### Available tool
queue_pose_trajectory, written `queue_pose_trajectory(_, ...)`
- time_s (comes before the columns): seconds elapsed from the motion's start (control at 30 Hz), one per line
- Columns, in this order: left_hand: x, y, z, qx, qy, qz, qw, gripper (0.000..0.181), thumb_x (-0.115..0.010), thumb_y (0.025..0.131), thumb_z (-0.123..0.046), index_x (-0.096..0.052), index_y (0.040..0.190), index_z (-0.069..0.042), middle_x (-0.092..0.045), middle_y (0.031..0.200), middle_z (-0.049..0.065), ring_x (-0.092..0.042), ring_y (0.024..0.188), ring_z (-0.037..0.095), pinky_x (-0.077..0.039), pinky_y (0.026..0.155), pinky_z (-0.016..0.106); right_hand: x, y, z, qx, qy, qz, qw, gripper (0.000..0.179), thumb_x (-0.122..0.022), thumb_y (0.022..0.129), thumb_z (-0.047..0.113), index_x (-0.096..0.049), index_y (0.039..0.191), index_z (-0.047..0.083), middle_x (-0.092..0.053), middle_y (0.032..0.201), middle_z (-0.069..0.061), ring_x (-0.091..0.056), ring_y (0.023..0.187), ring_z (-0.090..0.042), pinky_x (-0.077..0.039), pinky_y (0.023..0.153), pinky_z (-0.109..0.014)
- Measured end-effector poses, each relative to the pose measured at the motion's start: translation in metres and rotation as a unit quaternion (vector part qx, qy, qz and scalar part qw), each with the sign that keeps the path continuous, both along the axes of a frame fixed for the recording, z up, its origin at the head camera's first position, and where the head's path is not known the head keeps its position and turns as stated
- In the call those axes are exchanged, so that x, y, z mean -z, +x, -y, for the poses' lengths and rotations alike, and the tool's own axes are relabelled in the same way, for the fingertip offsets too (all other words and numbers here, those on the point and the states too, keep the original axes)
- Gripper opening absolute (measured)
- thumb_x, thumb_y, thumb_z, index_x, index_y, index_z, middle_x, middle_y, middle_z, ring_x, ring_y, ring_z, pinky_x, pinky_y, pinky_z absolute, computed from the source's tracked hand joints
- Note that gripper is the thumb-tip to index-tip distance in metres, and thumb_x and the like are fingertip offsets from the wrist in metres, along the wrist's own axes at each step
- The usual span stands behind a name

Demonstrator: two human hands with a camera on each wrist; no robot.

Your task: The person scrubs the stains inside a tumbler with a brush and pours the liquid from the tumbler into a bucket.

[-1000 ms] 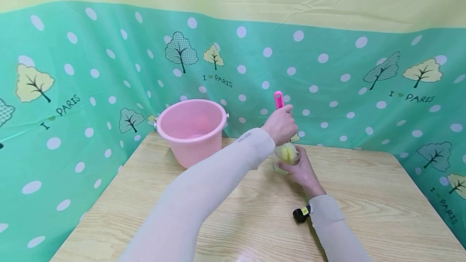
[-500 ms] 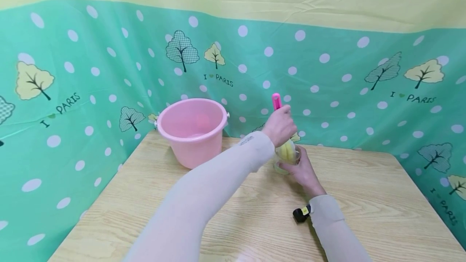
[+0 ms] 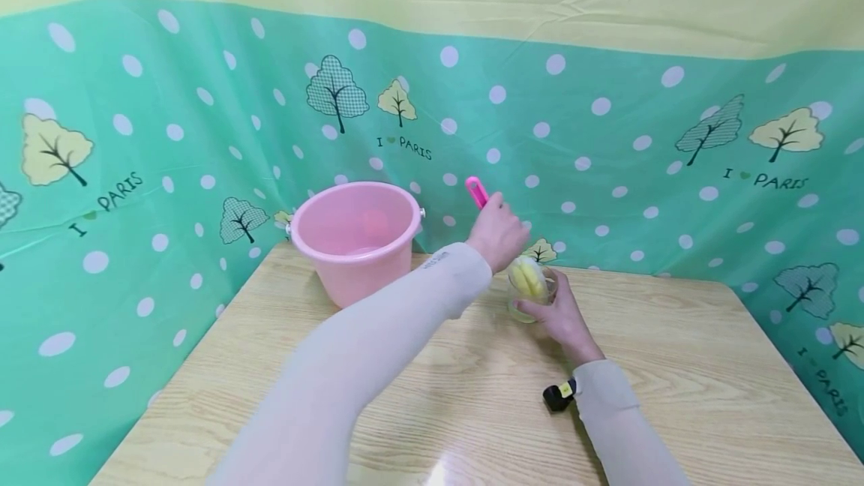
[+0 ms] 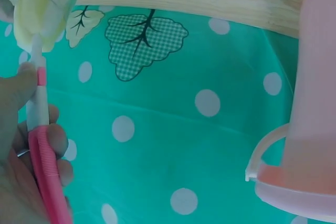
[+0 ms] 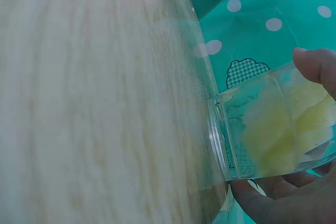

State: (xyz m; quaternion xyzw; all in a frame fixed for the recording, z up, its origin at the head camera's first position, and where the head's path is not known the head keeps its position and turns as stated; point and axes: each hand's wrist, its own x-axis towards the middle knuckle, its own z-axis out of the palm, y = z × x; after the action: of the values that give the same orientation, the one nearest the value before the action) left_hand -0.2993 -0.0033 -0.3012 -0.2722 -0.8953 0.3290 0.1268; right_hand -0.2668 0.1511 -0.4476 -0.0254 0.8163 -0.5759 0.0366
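A cup brush (image 3: 476, 190) with a pink handle and a yellow-and-white sponge head (image 3: 528, 279) leans to the left. My left hand (image 3: 499, 235) grips its handle; in the left wrist view, the thumb lies along the white neck (image 4: 38, 106). The sponge end sits in a clear drinking glass (image 3: 523, 310), part of it showing above the rim. Fingers and thumb of my right hand (image 3: 562, 319) wrap around this glass. Through its wall the right wrist view shows the sponge (image 5: 283, 135), with the glass base close to the wooden table.
A pink bucket (image 3: 358, 276) stands at the back left of the table (image 3: 472, 411), something reddish showing inside it. Behind hangs a green dotted curtain (image 3: 580, 141) with tree prints. A small black wrist camera (image 3: 557, 397) is strapped at my right sleeve.
My left hand has shifted left, tilting the brush handle from nearly upright to leaning left. The sponge head has turned in the glass. My right hand and the glass have stayed put.
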Motion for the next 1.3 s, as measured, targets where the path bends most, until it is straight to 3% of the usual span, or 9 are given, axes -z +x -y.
queue_pose_trajectory(0.2,0.0,0.003,0.005,-0.007,0.017,0.009,0.9998,0.01,-0.055,0.094,-0.028,-0.063,0.096,-0.023,-0.062,0.079,-0.009,-0.052,0.069,0.01,-0.039,0.069,0.026,0.001,-0.001,-0.001,0.001,-0.002,-0.003,1.0,0.103,-0.08,0.077,0.032,-0.012,0.151,0.013,-0.03,0.146,-0.021,-0.038,0.126,-0.034,-0.029,0.106,-0.051)
queue_pose_trajectory(0.33,0.0,0.004,0.008,-0.008,0.032,0.021,0.9992,0.02,-0.056,0.093,-0.04,-0.066,0.086,-0.023,-0.06,0.073,-0.01,-0.051,0.065,0.008,-0.039,0.064,0.024,0.0,-0.001,-0.001,0.003,0.0,-0.003,1.0,0.102,-0.079,0.077,0.032,-0.012,0.15,0.013,-0.03,0.146,-0.022,-0.039,0.126,-0.034,-0.03,0.105,-0.05)
queue_pose_trajectory(0.53,0.004,0.007,0.013,-0.018,0.061,0.054,0.9965,0.034,-0.056,0.09,-0.054,-0.069,0.091,-0.022,-0.06,0.072,-0.007,-0.053,0.059,0.008,-0.044,0.05,0.025,-0.001,0.0,-0.002,0.001,0.002,0.0,1.0,0.102,-0.079,0.078,0.033,-0.011,0.151,0.013,-0.029,0.146,-0.022,-0.037,0.127,-0.035,-0.03,0.105,-0.051)
queue_pose_trajectory(0.87,0.015,0.012,0.026,-0.034,0.106,0.089,0.9898,0.034,-0.053,0.092,-0.054,-0.069,0.099,-0.024,-0.064,0.078,-0.006,-0.057,0.064,0.012,-0.048,0.058,0.028,-0.002,0.001,0.0,0.0,0.003,-0.003,1.0,0.1,-0.078,0.08,0.031,-0.011,0.151,0.013,-0.029,0.144,-0.022,-0.037,0.126,-0.035,-0.032,0.104,-0.051)
queue_pose_trajectory(1.3,0.025,0.02,0.038,-0.047,0.143,0.104,0.9831,0.039,-0.048,0.094,-0.053,-0.071,0.096,-0.021,-0.059,0.067,-0.006,-0.054,0.057,0.009,-0.045,0.048,0.026,0.0,0.0,0.0,0.002,-0.011,-0.006,0.9999,0.099,-0.08,0.077,0.031,-0.014,0.149,0.014,-0.029,0.145,-0.018,-0.038,0.126,-0.032,-0.03,0.105,-0.049)
